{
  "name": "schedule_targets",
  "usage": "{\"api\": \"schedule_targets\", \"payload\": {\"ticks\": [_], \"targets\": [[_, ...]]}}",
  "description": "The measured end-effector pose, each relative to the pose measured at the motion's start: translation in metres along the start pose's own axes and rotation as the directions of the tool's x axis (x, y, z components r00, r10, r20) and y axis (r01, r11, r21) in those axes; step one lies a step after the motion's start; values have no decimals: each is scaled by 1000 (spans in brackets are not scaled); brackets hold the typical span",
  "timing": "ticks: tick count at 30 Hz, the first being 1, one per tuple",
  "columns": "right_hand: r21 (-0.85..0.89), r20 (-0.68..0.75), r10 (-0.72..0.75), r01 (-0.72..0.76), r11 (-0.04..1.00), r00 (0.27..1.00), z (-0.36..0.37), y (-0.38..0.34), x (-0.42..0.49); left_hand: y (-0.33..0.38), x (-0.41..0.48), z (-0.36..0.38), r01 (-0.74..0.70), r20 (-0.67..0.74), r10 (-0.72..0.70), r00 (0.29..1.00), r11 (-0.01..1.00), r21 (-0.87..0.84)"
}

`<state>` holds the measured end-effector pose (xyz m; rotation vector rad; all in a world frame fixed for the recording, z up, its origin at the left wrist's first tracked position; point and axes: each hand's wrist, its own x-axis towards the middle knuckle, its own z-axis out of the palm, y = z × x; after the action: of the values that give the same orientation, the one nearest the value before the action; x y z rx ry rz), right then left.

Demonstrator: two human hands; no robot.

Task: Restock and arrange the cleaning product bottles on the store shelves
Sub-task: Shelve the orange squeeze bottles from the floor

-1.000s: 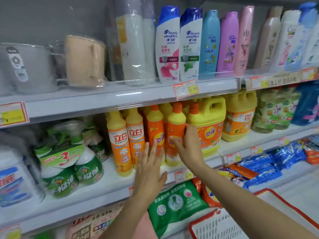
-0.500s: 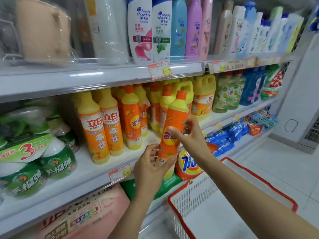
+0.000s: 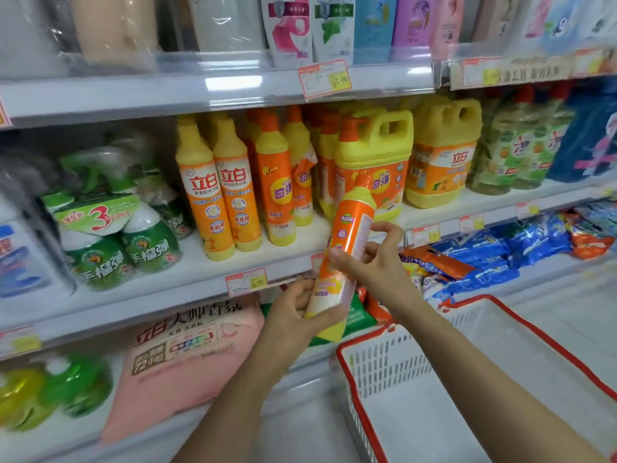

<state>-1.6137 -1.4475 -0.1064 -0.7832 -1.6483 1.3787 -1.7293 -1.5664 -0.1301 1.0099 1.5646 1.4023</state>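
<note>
Since half a second ago the orange bottle point(image 3: 350, 228) has tipped from near upright to a slant. It has also turned about its axis, so a side with small print faces the camera where the front label did. Both hands have stayed on it.

Both bare forearms reach forward from the lower edge of view. The left hand point(image 3: 293, 309) grips the bottle's lower end, fingers curled round the pale band and thumb across the near side. The yellow base pokes out just below those fingers. The right hand point(image 3: 374, 262) pinches the orange middle just above the left fingers, thumb on the near side, fingers wrapped behind.

The bottle's long axis runs from the base at lower left, nearest the person, up and rightward toward the yellow jug point(image 3: 377, 155) beyond the right fingertips. It is held in front of the middle shelf point(image 3: 167, 282) edge, with the red-rimmed basket point(image 3: 344, 355) corner just below the left fingers. Its body is orange and its shoulder yellow; the cap is hard to make out against the jug.
</note>
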Motion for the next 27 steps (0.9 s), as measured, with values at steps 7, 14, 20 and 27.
{"api": "schedule_targets", "payload": {"ticks": [7, 14, 20, 27], "targets": [[-25, 207, 96, -93, 995, 974, -17, -5, -2, 16, -16, 11, 179, 84, -163, 983, 952, -247], [54, 266, 173, -194, 980, 948, -11, -4, -4, 20, -26, 5, 191, 30, -188, 982, 958, -213], [65, 229, 37, -53, 997, 973, -1, -5, -12, 2, -27, -2, 54, -53, -47, 997, 989, 141], [71, 476, -45, 13, 997, 878, 8, -1, -21, -7, -28, -19, -83, -7, 83, 997, 994, -75]]}}
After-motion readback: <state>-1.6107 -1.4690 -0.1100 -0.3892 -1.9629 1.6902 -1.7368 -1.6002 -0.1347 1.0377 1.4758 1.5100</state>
